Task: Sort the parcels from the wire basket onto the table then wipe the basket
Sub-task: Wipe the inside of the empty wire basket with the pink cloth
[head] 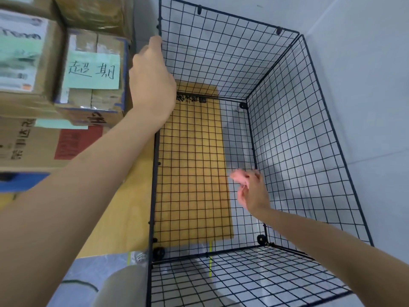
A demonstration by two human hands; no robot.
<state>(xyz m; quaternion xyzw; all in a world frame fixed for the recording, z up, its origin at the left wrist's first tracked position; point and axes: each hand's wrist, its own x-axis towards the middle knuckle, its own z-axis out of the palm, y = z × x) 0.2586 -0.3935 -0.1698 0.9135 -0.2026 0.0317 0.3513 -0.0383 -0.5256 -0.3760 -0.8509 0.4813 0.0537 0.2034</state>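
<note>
A black wire basket [294, 138] stands open-topped in front of me, with nothing inside it. My left hand [152, 78] grips the top rim of its left wall near the far corner. My right hand [252, 191] is down inside the basket near the right wall and holds a pink cloth [240, 176], blurred by motion. Cardboard parcels [90, 72] are stacked on the table at the left, one carrying a green handwritten note.
A yellow board [194, 173] lies under the basket floor, on a wooden surface [124, 209]. White walls close in behind and to the right. A grey plastic-wrapped bundle [95, 275] lies at the lower left beside the basket.
</note>
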